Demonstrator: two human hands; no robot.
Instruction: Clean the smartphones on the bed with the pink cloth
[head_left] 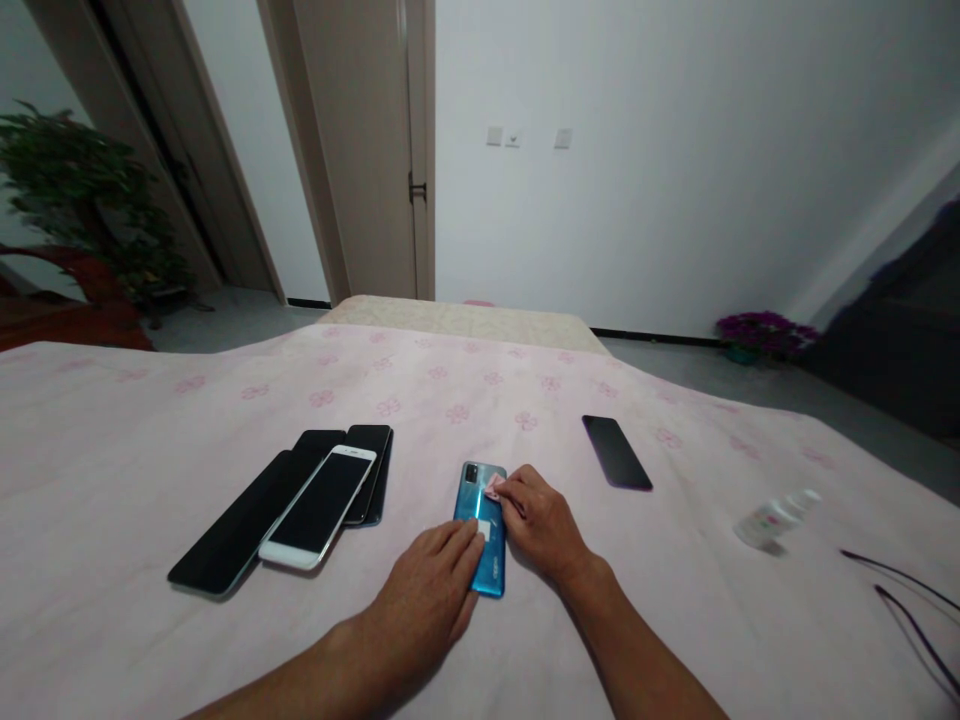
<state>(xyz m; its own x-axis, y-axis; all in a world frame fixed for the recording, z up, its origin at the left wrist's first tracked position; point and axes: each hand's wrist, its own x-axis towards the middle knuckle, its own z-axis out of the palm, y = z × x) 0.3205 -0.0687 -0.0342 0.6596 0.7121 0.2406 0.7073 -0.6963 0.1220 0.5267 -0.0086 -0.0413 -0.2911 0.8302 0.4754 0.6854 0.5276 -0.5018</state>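
A blue smartphone (pixel 491 575) lies back side up on the pink flowered cover, its camera block at the far left corner and a white label in the middle. My left hand (pixel 431 585) holds it from the left, fingers over its edge and near the label. Pinched in the fingers of my right hand (pixel 544 525) is a small pink cloth (pixel 493 487), pressed on the upper right part of the phone's back. Part of the phone is hidden under my left fingers.
To the left lie a white phone (pixel 319 510) and several dark phones (pixel 232 530), partly overlapping. A dark phone (pixel 617 452) rests at the right. Farther right are a clear bottle (pixel 776 520) on its side and black cables (pixel 911 580).
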